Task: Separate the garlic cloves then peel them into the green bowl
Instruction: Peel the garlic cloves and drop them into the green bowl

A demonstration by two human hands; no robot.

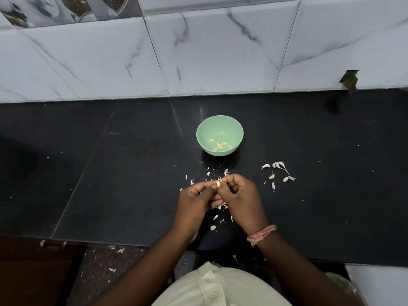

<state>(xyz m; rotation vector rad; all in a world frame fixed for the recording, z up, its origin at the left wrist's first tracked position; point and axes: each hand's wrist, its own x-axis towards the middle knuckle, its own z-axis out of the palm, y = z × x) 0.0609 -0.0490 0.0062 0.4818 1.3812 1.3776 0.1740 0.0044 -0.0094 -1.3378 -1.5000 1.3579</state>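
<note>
A cream buttoned shirt (212, 286) fills the bottom of the view, and from it two forearms reach up over the black desk (110, 173). The right wrist wears a pink thread band (261, 235). The left hand (195, 204) and right hand (239, 198) meet just above the desk, knuckles nearly touching. A garlic clove (218, 184) shows between them, pale and partly bare; the left thumb and curled fingers (213, 187) pinch it, while the right hand's fingers (229, 180) are curled in tight at the clove's upper end, pinching at its skin. Torn papery peels (220, 206) lie scattered on the desk under and around the hands, more at 12 o'clock from them. The green bowl (234, 127) stands on the desk further at 12 o'clock, well apart from the hands, holding several peeled cloves (219, 146) near its bottom. At 2 o'clock from the hands, unpeeled cloves (278, 173) lie loose in a small cluster on the desk. A white marble-patterned tiled wall (198, 51) rises behind the desk.
</note>
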